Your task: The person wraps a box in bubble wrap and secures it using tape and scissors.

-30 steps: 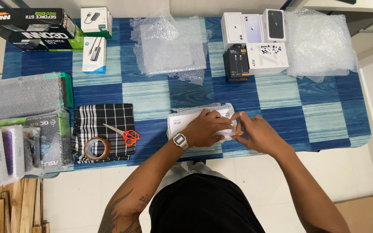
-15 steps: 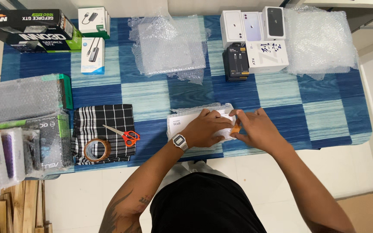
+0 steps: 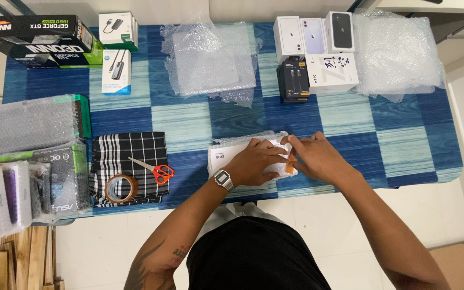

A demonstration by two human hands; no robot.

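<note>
A white box wrapped in bubble wrap (image 3: 222, 157) lies near the front edge of the blue checked table (image 3: 350, 118). My left hand (image 3: 256, 161), with a wristwatch, presses flat on top of the package. My right hand (image 3: 318, 158) rests against the package's right end, fingers pinching a strip of brown tape (image 3: 290, 167) there. Much of the package is hidden under both hands.
Red-handled scissors (image 3: 154, 170) and a roll of brown tape (image 3: 121, 188) lie on a black checked cloth (image 3: 130, 153) to the left. Bubble wrap sheets (image 3: 210, 59), (image 3: 398, 51) and small boxes (image 3: 318, 40) sit at the back. Wrapped boxes (image 3: 33, 123) stack at far left.
My right hand has shifted slightly at the package's right end, and the brown tape strip now shows under its fingers. My left hand stays pressed on the package.
</note>
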